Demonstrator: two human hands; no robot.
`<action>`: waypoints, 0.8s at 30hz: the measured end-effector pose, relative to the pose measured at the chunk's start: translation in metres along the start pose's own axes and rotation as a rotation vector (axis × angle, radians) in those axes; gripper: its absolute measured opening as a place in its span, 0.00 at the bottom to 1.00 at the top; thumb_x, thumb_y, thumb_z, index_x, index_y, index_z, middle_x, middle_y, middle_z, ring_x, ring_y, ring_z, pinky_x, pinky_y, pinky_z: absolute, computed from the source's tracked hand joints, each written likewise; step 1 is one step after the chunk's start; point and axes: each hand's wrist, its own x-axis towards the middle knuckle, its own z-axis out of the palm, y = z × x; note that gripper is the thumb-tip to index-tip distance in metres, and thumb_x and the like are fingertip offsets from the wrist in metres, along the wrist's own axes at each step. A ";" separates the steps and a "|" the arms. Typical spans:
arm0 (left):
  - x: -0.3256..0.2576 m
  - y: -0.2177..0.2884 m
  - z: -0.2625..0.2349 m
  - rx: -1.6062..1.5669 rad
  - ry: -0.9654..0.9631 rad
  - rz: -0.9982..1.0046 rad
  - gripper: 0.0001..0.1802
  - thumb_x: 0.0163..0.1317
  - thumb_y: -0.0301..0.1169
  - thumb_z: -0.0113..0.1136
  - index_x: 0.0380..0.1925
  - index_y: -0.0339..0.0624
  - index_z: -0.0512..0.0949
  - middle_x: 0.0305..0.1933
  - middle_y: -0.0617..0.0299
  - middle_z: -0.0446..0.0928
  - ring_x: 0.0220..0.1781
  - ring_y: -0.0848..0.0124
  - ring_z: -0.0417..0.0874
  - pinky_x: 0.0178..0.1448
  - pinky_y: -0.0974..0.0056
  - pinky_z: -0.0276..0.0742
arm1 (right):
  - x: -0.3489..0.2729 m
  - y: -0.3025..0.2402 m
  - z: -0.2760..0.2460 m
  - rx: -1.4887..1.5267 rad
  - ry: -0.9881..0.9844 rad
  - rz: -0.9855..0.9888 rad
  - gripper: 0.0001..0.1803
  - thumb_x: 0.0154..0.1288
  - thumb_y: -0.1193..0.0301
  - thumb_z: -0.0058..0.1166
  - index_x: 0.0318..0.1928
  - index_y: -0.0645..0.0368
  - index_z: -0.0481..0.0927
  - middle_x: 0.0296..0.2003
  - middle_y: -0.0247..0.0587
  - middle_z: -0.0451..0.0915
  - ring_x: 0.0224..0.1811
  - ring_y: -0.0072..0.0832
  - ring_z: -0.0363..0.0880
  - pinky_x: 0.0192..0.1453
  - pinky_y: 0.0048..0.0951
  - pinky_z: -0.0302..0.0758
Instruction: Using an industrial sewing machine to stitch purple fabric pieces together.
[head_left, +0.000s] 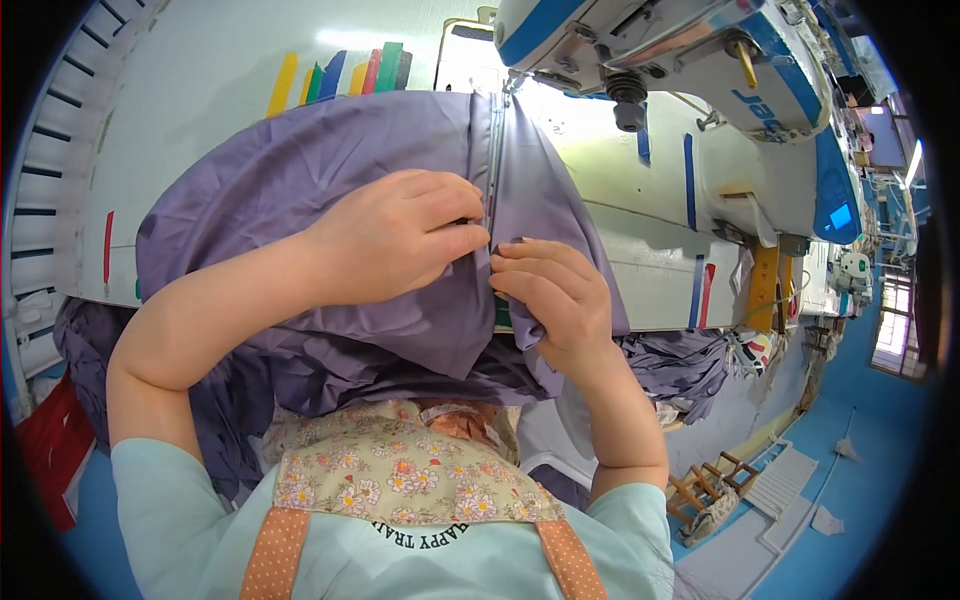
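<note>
The scene is bright and evenly lit — a strong white glare washes out the table (590, 130) under the sewing machine (680, 50) on the far side. Soft shadows sit under the purple cloth (300, 170) near the body. The middle is sharp; straight edges bend toward the rim, which ends in a black ring. A window (893, 330) far right glows pale.

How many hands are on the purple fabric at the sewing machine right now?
2. The left hand presses flat on the purple fabric beside the seam; the right hand pinches its edge just below. No others visible.
</note>
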 end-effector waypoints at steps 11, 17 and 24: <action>0.001 -0.002 0.000 -0.016 -0.008 -0.021 0.23 0.46 0.22 0.66 0.47 0.43 0.80 0.52 0.61 0.77 0.57 0.60 0.80 0.60 0.56 0.78 | -0.001 -0.002 0.001 -0.052 -0.013 -0.009 0.09 0.53 0.73 0.58 0.37 0.57 0.83 0.39 0.36 0.85 0.48 0.36 0.85 0.57 0.42 0.81; 0.002 -0.002 0.000 -0.005 -0.014 -0.009 0.25 0.46 0.21 0.66 0.49 0.43 0.80 0.53 0.62 0.76 0.56 0.61 0.79 0.58 0.57 0.79 | -0.002 -0.003 0.002 -0.064 -0.012 -0.011 0.10 0.52 0.74 0.57 0.37 0.58 0.83 0.39 0.36 0.85 0.49 0.35 0.84 0.57 0.41 0.82; 0.004 -0.002 -0.002 0.027 -0.021 -0.020 0.22 0.46 0.23 0.66 0.46 0.45 0.82 0.57 0.63 0.76 0.57 0.62 0.78 0.58 0.56 0.78 | 0.002 -0.004 -0.001 -0.081 -0.043 -0.038 0.10 0.51 0.74 0.60 0.37 0.59 0.84 0.39 0.39 0.86 0.48 0.38 0.86 0.57 0.44 0.82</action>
